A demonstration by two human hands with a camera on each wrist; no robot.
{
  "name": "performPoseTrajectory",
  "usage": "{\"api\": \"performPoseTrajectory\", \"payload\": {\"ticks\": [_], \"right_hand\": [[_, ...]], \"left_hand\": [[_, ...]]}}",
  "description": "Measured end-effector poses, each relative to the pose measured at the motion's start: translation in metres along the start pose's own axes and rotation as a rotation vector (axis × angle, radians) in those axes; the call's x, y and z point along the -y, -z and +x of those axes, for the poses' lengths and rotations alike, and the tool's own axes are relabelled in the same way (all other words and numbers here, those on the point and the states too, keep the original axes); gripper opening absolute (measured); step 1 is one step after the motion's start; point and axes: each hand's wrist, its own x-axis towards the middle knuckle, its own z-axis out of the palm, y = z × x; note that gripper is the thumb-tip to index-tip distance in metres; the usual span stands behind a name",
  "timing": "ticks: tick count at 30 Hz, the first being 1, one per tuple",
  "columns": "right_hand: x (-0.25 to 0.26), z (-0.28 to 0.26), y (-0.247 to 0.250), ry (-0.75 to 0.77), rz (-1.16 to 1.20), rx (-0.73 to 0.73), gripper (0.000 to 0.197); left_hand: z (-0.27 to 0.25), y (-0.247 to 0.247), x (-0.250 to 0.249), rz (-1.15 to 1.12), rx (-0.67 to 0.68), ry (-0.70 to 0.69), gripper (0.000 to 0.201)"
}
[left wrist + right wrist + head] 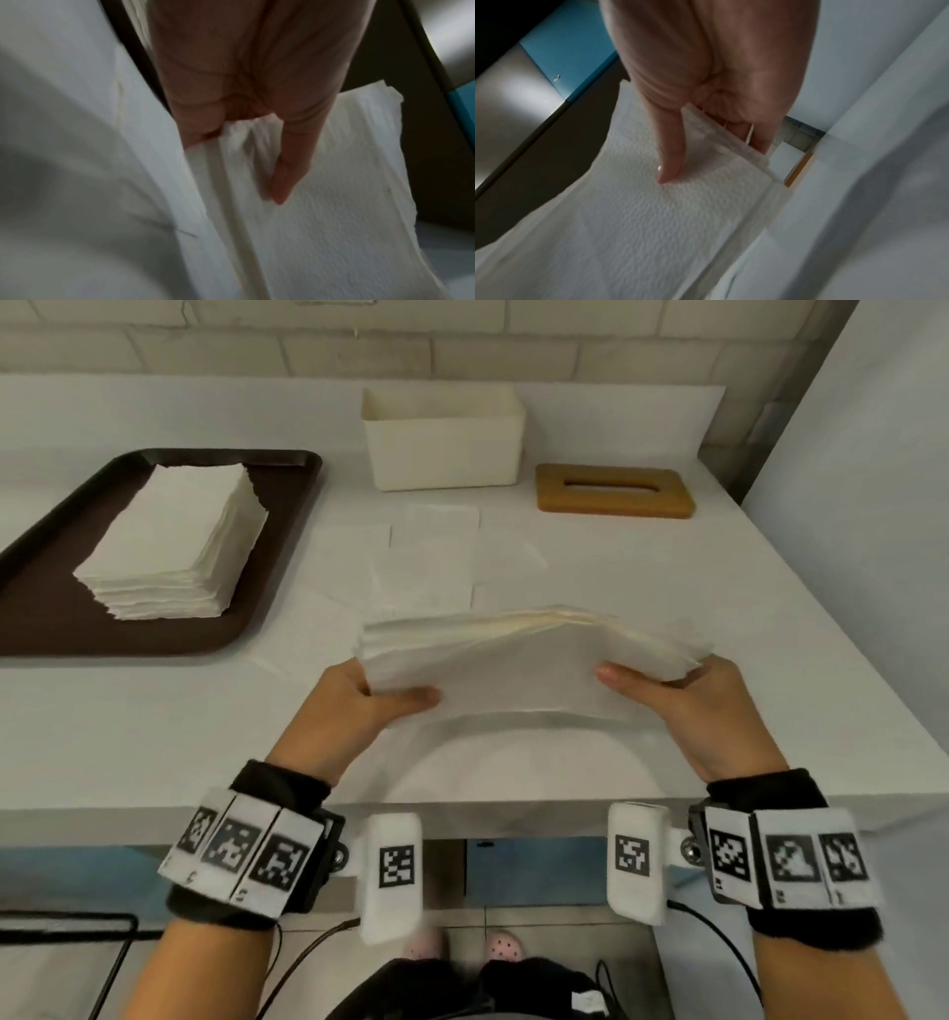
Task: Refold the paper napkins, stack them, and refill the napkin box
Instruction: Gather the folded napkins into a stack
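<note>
A thick stack of white folded napkins [524, 654] hangs above the table's front part, bowed upward in the middle. My left hand [369, 695] grips its left end, thumb on the near face, and my right hand [662, 683] grips its right end the same way. The left wrist view shows that thumb pressed on the stack of napkins [321, 223]; the right wrist view shows the other thumb on the stack of napkins [634, 213]. The white napkin box [444, 439] stands open at the back. Its wooden slotted lid [613, 494] lies to its right.
A dark brown tray [46, 588] at the left holds another pile of white napkins [174, 536]. Several flat single napkins [431, 557] lie spread on the white table [154, 726] between the box and my hands. A wall edge rises at the right.
</note>
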Motion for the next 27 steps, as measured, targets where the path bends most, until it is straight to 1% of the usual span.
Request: {"api": "performPoseTrajectory", "payload": {"ticks": [2, 4, 7, 10, 13, 14, 15, 17, 18, 20, 21, 22, 25, 26, 27], "right_hand": [[-0.006, -0.001, -0.006, -0.031, -0.034, 0.081, 0.029], [-0.012, -0.003, -0.012, -0.051, -0.066, 0.137, 0.028], [-0.016, -0.004, -0.016, -0.056, -0.109, 0.167, 0.025], [-0.017, -0.003, -0.017, -0.07, -0.084, 0.192, 0.03], [-0.023, 0.0, -0.016, -0.104, -0.009, 0.178, 0.046], [-0.025, 0.0, -0.016, -0.114, -0.005, 0.171, 0.046], [-0.027, 0.001, -0.016, -0.121, -0.027, 0.166, 0.04], [-0.029, 0.0, -0.014, -0.133, -0.084, 0.172, 0.02], [-0.028, -0.001, -0.014, -0.13, -0.077, 0.174, 0.023], [-0.026, -0.001, -0.015, -0.088, -0.032, 0.161, 0.04], [-0.025, -0.001, -0.016, -0.074, -0.01, 0.134, 0.044], [-0.025, -0.001, -0.017, -0.075, 0.016, 0.12, 0.043], [-0.026, -0.001, -0.02, -0.136, 0.066, 0.135, 0.032], [-0.026, -0.001, -0.022, -0.144, 0.073, 0.123, 0.029], [-0.025, 0.0, -0.024, -0.145, 0.086, 0.104, 0.026]], "left_hand": [[-0.007, 0.006, 0.007, 0.046, -0.015, 0.005, 0.036], [-0.01, 0.011, 0.012, 0.07, -0.041, 0.008, 0.031], [-0.008, 0.015, 0.019, 0.108, -0.039, -0.035, 0.028], [-0.006, 0.016, 0.022, 0.058, -0.018, -0.047, 0.036], [-0.001, 0.016, 0.027, -0.045, -0.004, -0.077, 0.049], [0.001, 0.016, 0.029, -0.098, 0.003, -0.075, 0.052], [0.001, 0.016, 0.03, -0.136, 0.014, -0.068, 0.055], [0.002, 0.015, 0.032, -0.17, 0.043, -0.059, 0.05], [0.002, 0.013, 0.033, -0.184, 0.051, -0.061, 0.049], [0.002, 0.011, 0.034, -0.202, 0.031, -0.09, 0.058], [0.002, 0.01, 0.035, -0.204, 0.015, -0.102, 0.061], [0.003, 0.01, 0.036, -0.214, 0.011, -0.105, 0.062], [0.001, 0.01, 0.036, -0.249, 0.023, -0.071, 0.064], [0.001, 0.009, 0.036, -0.246, 0.002, -0.067, 0.061], [0.002, 0.008, 0.035, -0.247, -0.028, -0.064, 0.051]]}}
